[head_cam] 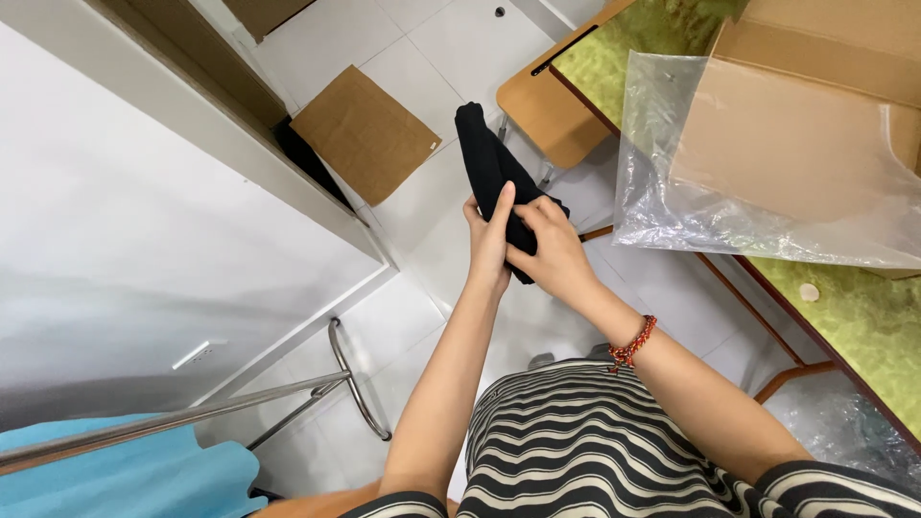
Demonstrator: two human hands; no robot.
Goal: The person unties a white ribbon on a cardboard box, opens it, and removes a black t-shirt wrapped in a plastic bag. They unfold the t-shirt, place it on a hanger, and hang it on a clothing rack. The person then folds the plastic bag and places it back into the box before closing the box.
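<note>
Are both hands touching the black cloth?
Touching: the head view shows the left hand and right hand wrapped around the folded black cloth.

Your left hand point(489, 240) and right hand point(549, 251) cover the lower part of the folded black garment point(484, 158), so its bottom end and your palms stay hidden. At two o'clock the cardboard box point(796, 115) runs off the top and right edges, its lower side veiled by the clear plastic sheet point(662, 182). At eight o'clock the blue cloth point(125, 470) is cut by the bottom edge.
</note>
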